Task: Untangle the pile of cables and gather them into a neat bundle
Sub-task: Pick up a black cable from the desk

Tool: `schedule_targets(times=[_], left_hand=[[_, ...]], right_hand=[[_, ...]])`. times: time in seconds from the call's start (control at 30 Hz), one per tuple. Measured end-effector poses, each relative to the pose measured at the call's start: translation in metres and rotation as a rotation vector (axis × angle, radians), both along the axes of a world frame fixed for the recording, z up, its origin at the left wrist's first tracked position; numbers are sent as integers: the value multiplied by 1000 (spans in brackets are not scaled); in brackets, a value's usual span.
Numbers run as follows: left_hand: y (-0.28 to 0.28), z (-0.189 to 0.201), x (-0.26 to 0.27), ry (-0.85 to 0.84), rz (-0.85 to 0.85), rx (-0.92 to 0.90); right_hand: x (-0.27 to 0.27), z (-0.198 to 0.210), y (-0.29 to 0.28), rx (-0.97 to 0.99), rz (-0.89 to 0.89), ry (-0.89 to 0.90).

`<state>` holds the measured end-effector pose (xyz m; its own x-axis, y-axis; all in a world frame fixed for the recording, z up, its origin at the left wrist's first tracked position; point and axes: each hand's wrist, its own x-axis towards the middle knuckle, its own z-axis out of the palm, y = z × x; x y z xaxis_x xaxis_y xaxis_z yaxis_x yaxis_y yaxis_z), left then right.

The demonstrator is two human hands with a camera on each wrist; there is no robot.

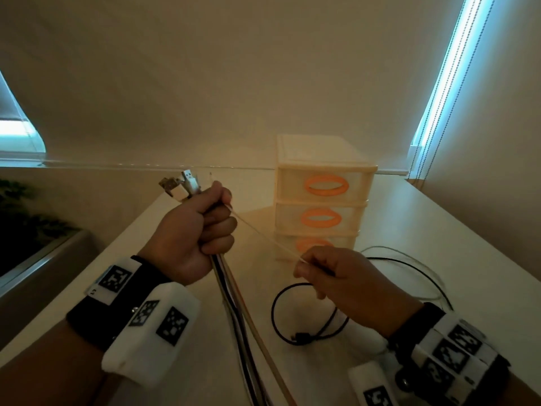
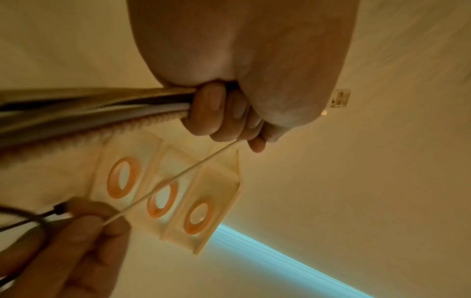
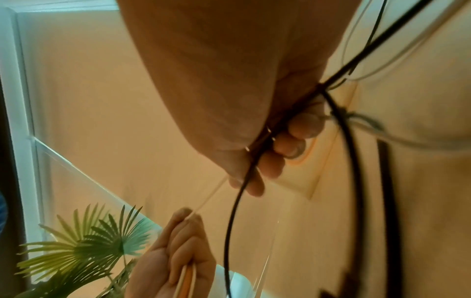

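Drawers first: the small drawer unit (image 1: 323, 197) behind your hands is a pale plastic stack of three drawers, each with an orange oval handle, all three pushed in; what they hold cannot be made out through the fronts. It stands on the white table (image 1: 439, 244).

Your left hand (image 1: 193, 232) is a closed fist wrapped round the cable bundle (image 1: 234, 312), held upright above the table. At least three plug ends stick out of the top of the fist, among them a white USB plug (image 1: 190, 181) and a darker metal one beside it. Below the fist the cables hang together towards you: white, black and tan strands, one of them braided in the left wrist view; the exact number is hard to tell because they overlap.

One thin pale cable (image 1: 263, 235) runs taut from your left fist across to your right hand (image 1: 345, 279). Your right thumb and fingertips pinch that cable, and a thin black cable (image 1: 275, 306) passes through the same hand. The black cable forms a loose loop on the table near your right wrist, and more black and white cable lies in wide curves beside the drawer unit, apart from the bundle.
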<state>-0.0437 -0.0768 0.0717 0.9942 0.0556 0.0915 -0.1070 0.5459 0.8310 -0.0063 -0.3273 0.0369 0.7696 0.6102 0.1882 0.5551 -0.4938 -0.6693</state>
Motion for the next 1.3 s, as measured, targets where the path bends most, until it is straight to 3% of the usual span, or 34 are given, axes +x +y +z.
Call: schedule_targets(times=[0.1,0.23,0.33,0.43,0.53,0.6,0.8,0.87,0.97,1.03,1.2,1.3], left_hand=[[18,1,3,-5,108,-62],[39,1,5,5,188,-115],[24,-4,5,31,160,-52],[-1,-8,2,16,92,29],[-9,-8,-2,-2,64,68],[-7,-7,-3,-2,69,61],[-4,-6,-4,-7,42,33],[-5,-5,-5,-9,22,40],[-5,-3,-6,-21,13,56],[-5,-3,-6,-21,33,74],[-8,-9,-2,-14,131,75],[-12,-12,-1,11,163,91]], right_hand=[[11,2,-17,-193,-14,49],[28,10,-44,-386,-132,-13],[16,15,-33,-166,-59,-3],[-12,14,11,100,63,116],[-31,6,46,162,152,260],[-33,4,56,187,156,252],[-17,1,70,495,-122,5],[-14,-3,73,416,-140,-81],[-14,-5,74,197,-167,-445],[-9,-7,71,154,-161,-533],[-14,3,57,242,66,-88],[-15,4,52,321,67,-30]])
